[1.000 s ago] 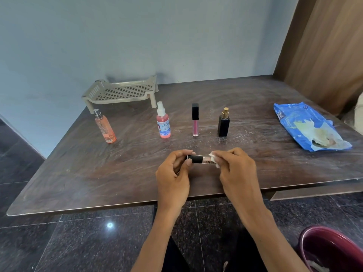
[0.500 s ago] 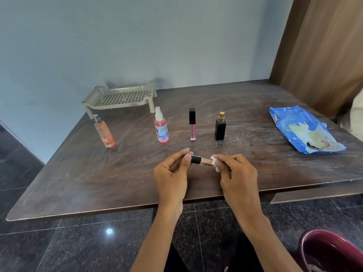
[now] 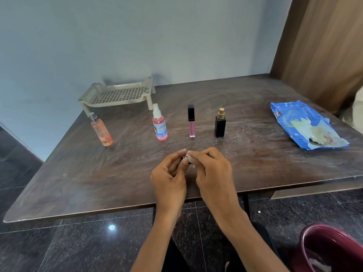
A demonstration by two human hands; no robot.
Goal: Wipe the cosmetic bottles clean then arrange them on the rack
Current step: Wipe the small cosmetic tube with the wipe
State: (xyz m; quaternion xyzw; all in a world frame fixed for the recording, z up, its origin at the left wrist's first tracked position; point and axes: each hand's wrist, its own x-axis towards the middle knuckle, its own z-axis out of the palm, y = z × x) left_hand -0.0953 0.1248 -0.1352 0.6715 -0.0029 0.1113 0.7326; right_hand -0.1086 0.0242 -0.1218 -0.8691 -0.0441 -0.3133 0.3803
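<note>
Over the table's near middle, my left hand (image 3: 170, 173) grips a small black-capped tube that is almost hidden between my fingers. My right hand (image 3: 213, 169) pinches a white wipe (image 3: 190, 158) against it. Behind the hands stand an orange spray bottle (image 3: 101, 132), a pink spray bottle (image 3: 160, 125), a pink lip gloss with a black cap (image 3: 191, 121) and a black bottle with a gold top (image 3: 220, 123). A beige perforated rack (image 3: 117, 95) sits bare at the back left.
A blue wipes packet (image 3: 302, 124) lies open at the right of the dark wooden table (image 3: 275, 163). A maroon bin (image 3: 332, 250) stands on the floor at lower right. A wooden panel rises at the right.
My hands have come closer together, and my right hand with the wipe now covers most of the tube that showed between them before.
</note>
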